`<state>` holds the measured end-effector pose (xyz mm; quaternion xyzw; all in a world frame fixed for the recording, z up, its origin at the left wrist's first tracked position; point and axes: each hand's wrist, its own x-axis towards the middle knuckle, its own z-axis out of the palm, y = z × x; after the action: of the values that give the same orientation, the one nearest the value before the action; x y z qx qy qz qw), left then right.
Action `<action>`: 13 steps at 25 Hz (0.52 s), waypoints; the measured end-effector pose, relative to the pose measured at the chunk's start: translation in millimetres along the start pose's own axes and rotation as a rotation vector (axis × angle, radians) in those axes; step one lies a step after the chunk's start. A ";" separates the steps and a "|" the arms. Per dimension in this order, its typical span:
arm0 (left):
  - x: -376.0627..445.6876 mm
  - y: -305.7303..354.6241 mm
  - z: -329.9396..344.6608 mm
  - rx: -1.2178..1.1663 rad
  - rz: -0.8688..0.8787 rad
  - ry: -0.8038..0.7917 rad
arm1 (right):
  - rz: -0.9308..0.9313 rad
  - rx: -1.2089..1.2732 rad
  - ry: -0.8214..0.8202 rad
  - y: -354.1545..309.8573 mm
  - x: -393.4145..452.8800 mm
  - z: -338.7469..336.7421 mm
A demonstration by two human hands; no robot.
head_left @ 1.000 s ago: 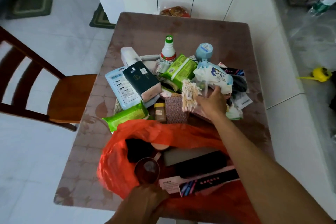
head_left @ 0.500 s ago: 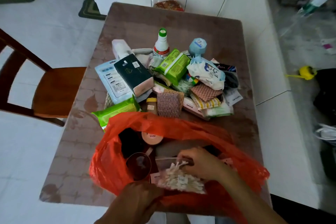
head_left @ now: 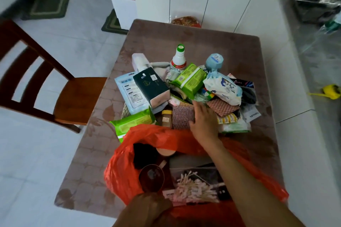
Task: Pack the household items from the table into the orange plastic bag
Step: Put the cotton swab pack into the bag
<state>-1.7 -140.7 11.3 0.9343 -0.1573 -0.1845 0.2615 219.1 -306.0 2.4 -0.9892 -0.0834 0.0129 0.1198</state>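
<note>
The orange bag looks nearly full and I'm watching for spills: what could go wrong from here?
The orange bag sits at the table's near edge, held by the left hand; more weight could tip it off.

The right hand reaches into a loose heap, so pulling the pink scouring pad might topple the small brown jar.

The cotton swabs lie on top and could slide out.

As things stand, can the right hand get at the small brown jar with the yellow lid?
Probably yes: the right hand is open over the pile beside the brown jar, whose lid is uncovered, though packets crowd it.
</note>
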 end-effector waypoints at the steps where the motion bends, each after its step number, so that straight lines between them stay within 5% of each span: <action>1: 1.6 -2.0 6.2 -0.048 -0.153 -0.014 | 0.013 -0.124 -0.070 0.4 14.1 10.4; 4: -6.1 -10.0 25.8 -0.099 -0.343 -0.012 | 0.020 -0.255 -0.137 10.6 27.8 30.6; 6: -9.7 -2.8 17.2 -0.111 -0.207 0.036 | -0.024 -0.163 -0.080 14.1 22.5 32.2; 9: -13.5 3.2 -8.4 -0.037 0.142 0.063 | 0.026 0.372 0.030 14.9 4.4 10.6; 13: -7.4 11.8 -19.9 -0.035 0.231 0.053 | 0.392 1.270 0.114 35.1 -51.1 -51.3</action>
<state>-2.1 -138.9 35.5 0.9097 -0.2536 -0.1312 0.3015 176.7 -360.3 44.1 -0.7224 0.1283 0.0289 0.6788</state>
